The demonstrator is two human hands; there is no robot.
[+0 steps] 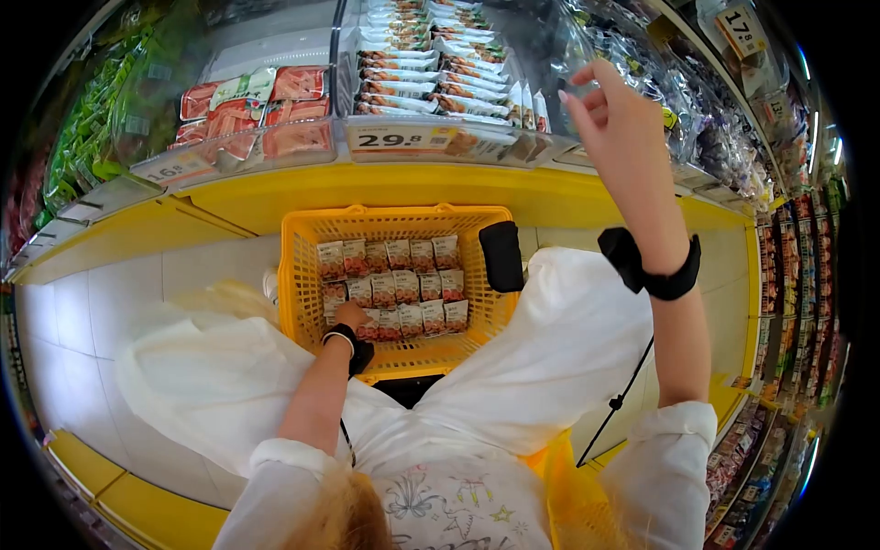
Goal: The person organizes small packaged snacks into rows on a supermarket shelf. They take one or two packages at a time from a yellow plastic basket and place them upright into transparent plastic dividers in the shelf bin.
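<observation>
Left fingers: the left hand (349, 316) reaches down into the yellow basket (302, 275); its fingers are curled onto the packets at the near left corner, and whether they pinch one I cannot tell, since the back of the hand hides them.
Right fingers: the right hand (612, 119) is raised, fingers (579, 103) loosely spread and bent, holding nothing, just in front of the clear bags on the shelf.
Wrists: each carries a black band (671, 275), with a thin black cord hanging from the right one.
Basket contents: small red-and-white packets (403, 284) lie in three tidy rows, touching one another, filling most of the basket floor.
Basket handle: a black grip (501, 255) stands at the right rim, between the basket and the person's white clothing.
Floor: pale tiles (101, 312) lie to the left of the basket.
Shelf edge: a yellow ledge (367, 192) runs just beyond the basket, carrying a price tag (394, 139) that reads 29.8.
Chilled shelf: red meat trays (261, 110) sit at left, stacked white packs (431, 73) in the middle.
Right of the shelf: clear bags (697, 119) crowd behind the raised hand.
Far left: green produce (87, 128), blurred.
</observation>
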